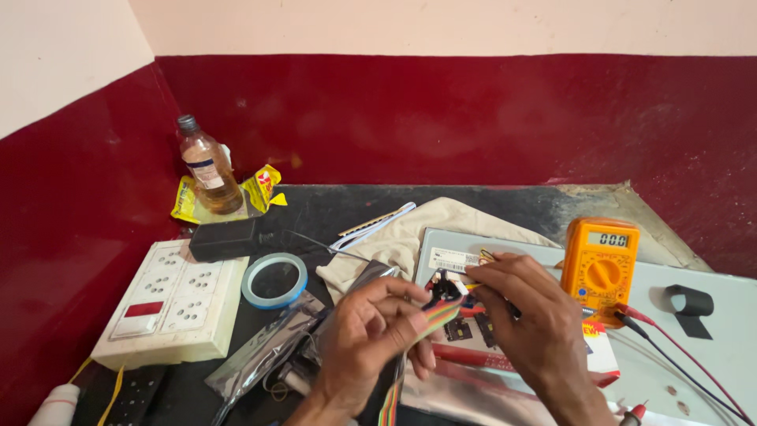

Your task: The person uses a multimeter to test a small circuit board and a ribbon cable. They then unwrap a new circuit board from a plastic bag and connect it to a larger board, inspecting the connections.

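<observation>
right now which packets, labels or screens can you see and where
Meter screen: small grey rectangle atop the orange meter, right.
Bottle label: pale band on the amber bottle, back left.
Yellow packet: crumpled, beside the bottle.
White sticker: rectangle on the grey panel, above the hands.

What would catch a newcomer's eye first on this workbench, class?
Most striking is the orange multimeter at the right, with red and black leads trailing off. At centre, the left hand pinches a rainbow ribbon cable while the right hand works at its end. A white switchboard sits far left.
</observation>
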`<move>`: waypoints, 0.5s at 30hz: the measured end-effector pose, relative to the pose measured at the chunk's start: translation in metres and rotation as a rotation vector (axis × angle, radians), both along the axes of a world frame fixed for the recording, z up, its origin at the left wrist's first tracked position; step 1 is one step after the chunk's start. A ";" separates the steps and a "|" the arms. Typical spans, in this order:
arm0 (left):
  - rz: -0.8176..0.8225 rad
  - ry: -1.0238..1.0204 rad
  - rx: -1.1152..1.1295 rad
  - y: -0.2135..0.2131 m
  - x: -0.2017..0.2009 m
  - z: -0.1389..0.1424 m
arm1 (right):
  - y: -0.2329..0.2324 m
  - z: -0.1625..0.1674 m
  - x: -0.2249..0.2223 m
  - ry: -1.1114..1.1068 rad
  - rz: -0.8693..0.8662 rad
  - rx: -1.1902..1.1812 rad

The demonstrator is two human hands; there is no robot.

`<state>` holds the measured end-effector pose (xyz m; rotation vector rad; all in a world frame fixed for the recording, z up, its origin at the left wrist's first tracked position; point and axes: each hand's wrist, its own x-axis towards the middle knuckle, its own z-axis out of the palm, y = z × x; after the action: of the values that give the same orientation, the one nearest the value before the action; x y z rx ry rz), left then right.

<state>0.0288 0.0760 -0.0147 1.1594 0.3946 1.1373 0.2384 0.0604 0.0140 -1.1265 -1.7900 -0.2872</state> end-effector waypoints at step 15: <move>0.149 -0.020 -0.303 0.014 0.011 -0.032 | -0.006 0.000 0.001 -0.450 0.246 0.393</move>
<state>0.0400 0.0895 -0.0464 0.8639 0.6237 1.1706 0.2395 0.0543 0.0141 -0.5832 -2.1172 -0.7532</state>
